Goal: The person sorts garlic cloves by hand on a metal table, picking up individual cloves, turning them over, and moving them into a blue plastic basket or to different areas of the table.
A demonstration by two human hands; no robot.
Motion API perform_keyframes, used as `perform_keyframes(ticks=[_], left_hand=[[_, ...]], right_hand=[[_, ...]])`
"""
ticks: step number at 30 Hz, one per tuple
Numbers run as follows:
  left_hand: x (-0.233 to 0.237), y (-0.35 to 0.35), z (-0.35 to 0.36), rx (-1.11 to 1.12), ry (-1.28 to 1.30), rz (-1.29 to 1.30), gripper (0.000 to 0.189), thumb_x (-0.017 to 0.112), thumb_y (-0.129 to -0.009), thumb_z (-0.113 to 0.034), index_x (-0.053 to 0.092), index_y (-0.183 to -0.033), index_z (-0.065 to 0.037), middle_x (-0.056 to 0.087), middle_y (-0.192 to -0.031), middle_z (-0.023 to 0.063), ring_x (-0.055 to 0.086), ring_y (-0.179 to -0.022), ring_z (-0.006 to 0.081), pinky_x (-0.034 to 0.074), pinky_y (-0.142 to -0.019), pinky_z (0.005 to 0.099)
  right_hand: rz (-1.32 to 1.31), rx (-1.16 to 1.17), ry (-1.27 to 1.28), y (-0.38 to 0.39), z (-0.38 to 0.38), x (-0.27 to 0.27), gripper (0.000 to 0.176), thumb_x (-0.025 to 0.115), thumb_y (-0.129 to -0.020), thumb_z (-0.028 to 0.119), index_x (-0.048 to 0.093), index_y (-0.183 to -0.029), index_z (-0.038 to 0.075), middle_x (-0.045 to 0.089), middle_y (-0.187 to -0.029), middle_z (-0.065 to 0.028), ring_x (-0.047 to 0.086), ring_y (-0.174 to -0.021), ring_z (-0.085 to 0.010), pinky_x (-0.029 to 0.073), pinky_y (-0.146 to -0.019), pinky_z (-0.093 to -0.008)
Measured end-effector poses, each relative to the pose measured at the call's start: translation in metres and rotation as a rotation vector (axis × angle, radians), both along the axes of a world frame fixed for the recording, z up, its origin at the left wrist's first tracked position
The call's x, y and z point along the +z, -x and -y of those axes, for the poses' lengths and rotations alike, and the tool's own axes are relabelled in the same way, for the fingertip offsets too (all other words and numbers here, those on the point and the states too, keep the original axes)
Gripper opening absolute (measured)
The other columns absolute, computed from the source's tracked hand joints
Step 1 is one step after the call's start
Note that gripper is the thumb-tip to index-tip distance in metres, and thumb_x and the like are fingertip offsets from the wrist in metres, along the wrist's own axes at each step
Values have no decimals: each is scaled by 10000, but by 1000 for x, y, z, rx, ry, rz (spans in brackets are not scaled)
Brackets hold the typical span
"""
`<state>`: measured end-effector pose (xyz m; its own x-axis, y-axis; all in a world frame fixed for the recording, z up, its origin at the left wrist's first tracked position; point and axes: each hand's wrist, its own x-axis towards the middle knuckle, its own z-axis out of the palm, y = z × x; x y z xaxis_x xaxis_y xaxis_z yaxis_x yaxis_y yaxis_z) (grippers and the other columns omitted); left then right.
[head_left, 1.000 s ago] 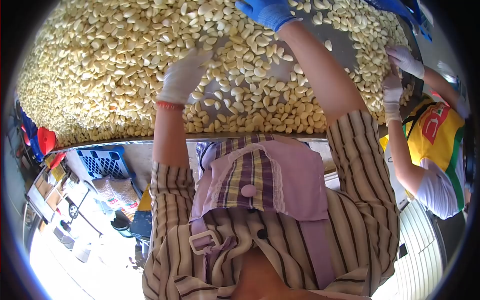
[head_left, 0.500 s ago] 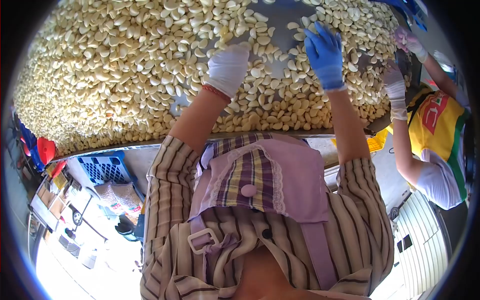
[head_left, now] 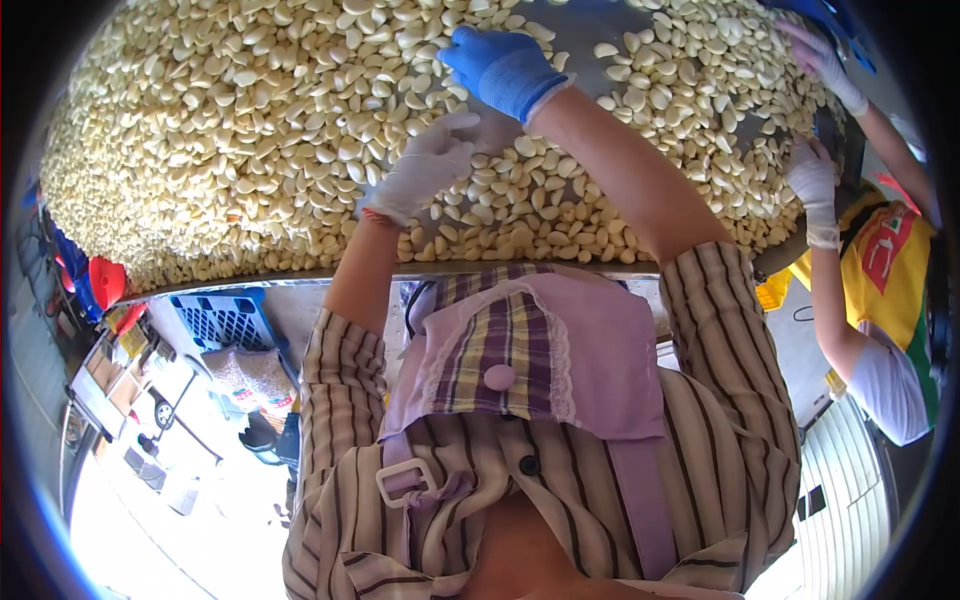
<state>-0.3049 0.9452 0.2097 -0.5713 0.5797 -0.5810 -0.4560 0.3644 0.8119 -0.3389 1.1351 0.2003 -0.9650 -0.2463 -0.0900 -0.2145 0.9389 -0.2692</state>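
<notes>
Peeled garlic cloves [head_left: 250, 150] cover a metal table [head_left: 590, 75] in a thick, pale layer. My left hand [head_left: 425, 172], in a thin white glove with a red band at the wrist, is low over the cloves near the front edge. Its fingers are somewhat apart and point right; no clove shows in them. Reaching across to the left, my right hand [head_left: 505, 75] wears a blue glove and is over the cloves farther in. Its fingers are bent together, and what they hold, if anything, is hidden.
At the right, a co-worker's two gloved hands [head_left: 815, 185] are at the cloves. The table's front edge [head_left: 340, 272] runs before my apron [head_left: 610, 370]. Below left are a blue crate [head_left: 220, 318] and filled bags [head_left: 250, 378]; a red object [head_left: 106, 282] is farther left.
My right hand has swung left and its spread fingers have drawn together. My left hand has moved down and left, its fingers now pointing right. The co-worker's hands have shifted slightly.
</notes>
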Motion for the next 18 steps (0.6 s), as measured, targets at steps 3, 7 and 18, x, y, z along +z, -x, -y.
perform_keyframes(ticks=[3, 7, 18], left_hand=[[3, 14, 41, 190, -542, 433, 230, 543, -939, -199, 621, -1098, -52, 567, -736, 12, 504, -576, 98, 364, -399, 216], [5, 15, 55, 476, -932, 612, 243, 535, -1000, -264, 625, -1124, -76, 572, -858, 15, 494, -621, 106, 324, -369, 195], [34, 50, 21, 639, -551, 377, 259, 463, -1028, -179, 557, -1212, -22, 623, -988, 50, 581, -761, 138, 409, -474, 182]], right_hand=[[14, -25, -17, -4, 0, -6, 275, 654, -875, 197, 642, -1148, 162, 623, -1064, -47, 692, -868, -269, 572, -729, -397], [87, -276, 648, -27, -32, -18, 126, 605, -927, 147, 677, -1029, 133, 687, -1001, -66, 687, -836, -213, 572, -760, -339], [-5, -98, 215, -62, 19, -11, 121, 586, -910, 189, 641, -1009, 143, 619, -914, -104, 655, -844, -303, 546, -715, -416]])
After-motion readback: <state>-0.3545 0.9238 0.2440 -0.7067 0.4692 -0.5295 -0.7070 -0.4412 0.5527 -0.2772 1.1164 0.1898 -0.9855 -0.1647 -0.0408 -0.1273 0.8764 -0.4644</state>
